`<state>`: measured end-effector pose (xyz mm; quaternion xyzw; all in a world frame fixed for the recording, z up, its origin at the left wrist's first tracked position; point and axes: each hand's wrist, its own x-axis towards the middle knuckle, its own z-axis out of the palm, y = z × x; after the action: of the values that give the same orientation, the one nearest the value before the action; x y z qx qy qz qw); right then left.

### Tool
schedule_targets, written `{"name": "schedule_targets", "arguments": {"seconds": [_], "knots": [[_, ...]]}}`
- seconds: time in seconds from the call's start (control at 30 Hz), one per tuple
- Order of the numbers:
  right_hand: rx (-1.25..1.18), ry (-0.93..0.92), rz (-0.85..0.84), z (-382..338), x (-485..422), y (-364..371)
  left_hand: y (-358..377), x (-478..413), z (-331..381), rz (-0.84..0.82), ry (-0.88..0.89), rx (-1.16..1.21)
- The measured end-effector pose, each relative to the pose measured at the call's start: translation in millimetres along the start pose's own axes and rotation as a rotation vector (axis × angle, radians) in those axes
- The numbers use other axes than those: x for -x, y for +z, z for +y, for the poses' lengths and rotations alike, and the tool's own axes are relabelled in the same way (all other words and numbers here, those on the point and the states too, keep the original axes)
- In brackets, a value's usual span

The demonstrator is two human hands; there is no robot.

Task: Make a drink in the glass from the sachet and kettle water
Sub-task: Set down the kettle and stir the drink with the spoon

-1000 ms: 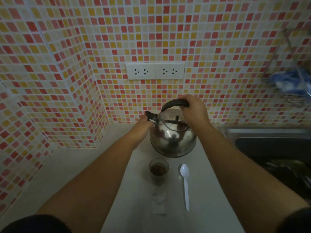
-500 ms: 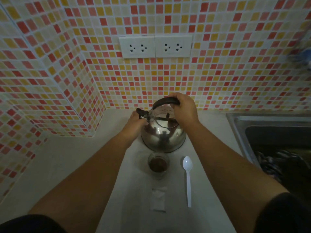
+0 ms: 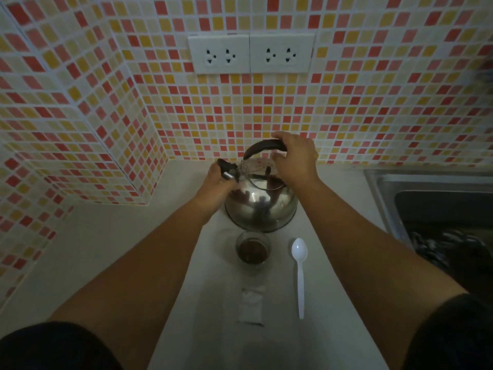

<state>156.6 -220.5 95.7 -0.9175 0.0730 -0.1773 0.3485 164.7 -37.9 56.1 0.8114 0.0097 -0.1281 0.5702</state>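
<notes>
A shiny steel kettle (image 3: pixel 262 206) with a black handle stands on the white counter near the tiled wall. My right hand (image 3: pixel 294 157) grips the arched handle on top. My left hand (image 3: pixel 216 185) holds the black-capped spout on the kettle's left side. Just in front of the kettle stands a small glass (image 3: pixel 253 250) with brown powder in its bottom. A white sachet (image 3: pixel 251 307), torn at its top, lies flat in front of the glass.
A white plastic spoon (image 3: pixel 299 273) lies right of the glass, handle toward me. A steel sink (image 3: pixel 437 209) with dark items in it sits at the right. Two wall sockets (image 3: pixel 250 53) are above the kettle. The tiled wall juts out at the left.
The kettle and both hands keep their hold and place; the camera has tilted down and drawn closer, so the scene sits lower and larger in view.
</notes>
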Motion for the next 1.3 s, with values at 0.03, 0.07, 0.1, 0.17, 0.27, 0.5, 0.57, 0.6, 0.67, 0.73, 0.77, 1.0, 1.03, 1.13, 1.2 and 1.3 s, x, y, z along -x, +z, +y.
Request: {"name": "schedule_targets", "arguments": {"seconds": [0.03, 0.07, 0.1, 0.17, 0.27, 0.5, 0.57, 0.6, 0.67, 0.73, 0.77, 1.0, 1.03, 1.13, 1.2, 1.3], "knots": [[0.064, -0.022, 0.028, -1.9, 6.3, -2.6, 0.8, 1.9, 0.2, 0.011, 0.017, 0.006], [0.079, -0.030, 0.083, -3.9, 15.2, -5.5, 2.0, 4.8, 0.7, 0.035, 0.023, 0.012], [0.064, -0.012, 0.156, -4.3, 25.7, -8.5, 3.4, 8.2, 1.1, 0.073, 0.015, 0.023], [0.086, 0.108, 0.202, 1.7, 49.3, -15.2, 6.4, 18.8, 2.7, 0.158, -0.010, 0.040], [0.389, 0.389, -0.339, 23.2, 84.7, -22.8, 9.4, 40.3, -0.4, 0.264, -0.010, 0.024], [0.641, 0.458, -0.712, 44.7, 148.7, -17.1, 9.6, 84.3, -13.7, -0.099, -0.133, 0.142], [0.662, 0.475, -0.659, 45.4, 157.8, -12.5, 7.4, 93.9, -18.6, -0.181, -0.085, 0.004], [0.664, 0.482, -0.627, 45.2, 161.9, -10.5, 4.8, 98.8, -20.6, -0.218, -0.062, -0.082], [0.645, 0.489, -0.586, 44.8, 168.0, -7.8, -0.6, 107.1, -23.1, -0.291, -0.022, -0.230], [0.592, 0.491, -0.551, 44.5, 173.4, -8.6, -2.7, 113.6, -25.1, -0.323, 0.017, -0.351], [0.551, 0.490, -0.519, 45.1, 175.0, -10.4, -1.8, 116.3, -25.7, -0.321, 0.044, -0.406], [0.205, 0.304, -0.272, 8.0, 143.8, -53.7, 7.0, 118.9, -24.8, -0.252, 0.182, -0.649], [0.242, 0.229, -0.307, -2.5, 139.4, -63.8, 8.0, 117.9, -24.8, -0.244, 0.188, -0.656], [0.531, 0.021, -0.465, -36.1, 132.5, -84.2, 9.7, 116.1, -25.0, -0.226, 0.186, -0.653], [0.689, -0.021, -0.566, -54.0, 131.1, -82.1, 10.2, 115.9, -23.9, -0.221, 0.171, -0.637], [0.753, -0.092, -0.673, -68.0, 129.2, -63.6, 9.9, 116.1, -22.6, -0.205, 0.136, -0.622]]}}
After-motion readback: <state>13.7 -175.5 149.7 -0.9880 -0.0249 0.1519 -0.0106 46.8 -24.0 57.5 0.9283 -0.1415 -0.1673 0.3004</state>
